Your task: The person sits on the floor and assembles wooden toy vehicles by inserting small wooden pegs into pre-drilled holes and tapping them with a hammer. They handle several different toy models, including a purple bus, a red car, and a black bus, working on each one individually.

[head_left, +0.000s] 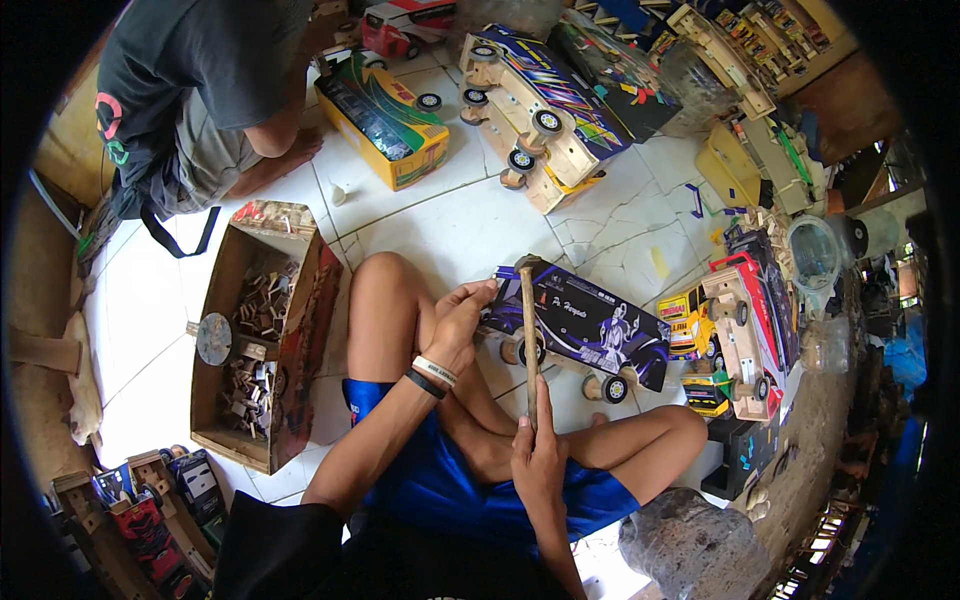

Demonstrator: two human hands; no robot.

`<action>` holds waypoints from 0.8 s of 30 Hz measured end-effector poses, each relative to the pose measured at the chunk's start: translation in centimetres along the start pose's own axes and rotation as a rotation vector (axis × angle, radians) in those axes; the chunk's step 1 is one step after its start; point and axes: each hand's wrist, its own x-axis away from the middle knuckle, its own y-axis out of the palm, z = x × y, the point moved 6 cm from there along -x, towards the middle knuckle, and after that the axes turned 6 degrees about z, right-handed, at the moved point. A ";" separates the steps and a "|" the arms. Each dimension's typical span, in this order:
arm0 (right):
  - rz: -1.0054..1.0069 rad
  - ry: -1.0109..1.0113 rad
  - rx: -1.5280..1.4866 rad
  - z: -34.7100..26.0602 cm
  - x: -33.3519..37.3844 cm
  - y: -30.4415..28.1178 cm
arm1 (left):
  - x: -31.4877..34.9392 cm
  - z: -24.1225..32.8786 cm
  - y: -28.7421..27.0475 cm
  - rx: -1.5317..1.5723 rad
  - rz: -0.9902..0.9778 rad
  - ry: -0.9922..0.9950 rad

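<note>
A toy truck with a dark purple printed side panel [600, 325] rests on its wheels on the floor before my crossed legs. At its left end my left hand [455, 325] is closed in a pinch, fingertips against the upper corner. Whatever lies between those fingertips is too small or hidden to name. My right hand [538, 450] grips the lower part of a hammer's wooden handle [530, 330]. The handle points away from me across the truck, and the dark hammer head [530, 263] is over the truck's upper edge.
To my left stands a wooden box [232, 400] of small wood pieces with a round disc [214, 339] on its rim. Other toy trucks surround me: a yellow one [385, 125], an overturned one [540, 120] and a red one [745, 330]. A person [215, 90] sits at upper left. A grey stone [695, 545] lies near my right knee.
</note>
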 end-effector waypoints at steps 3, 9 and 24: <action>0.053 -0.057 -0.011 -0.1 0.1 0.0 | 0.0 0.0 -0.1 -0.014 0.022 0.009; 0.027 -0.050 0.007 -0.3 0.0 -0.3 | -0.3 -0.1 -0.2 -0.036 0.044 0.021; 0.066 -0.046 -0.017 0.3 -0.1 -1.0 | -0.3 0.1 0.0 -0.051 0.050 0.021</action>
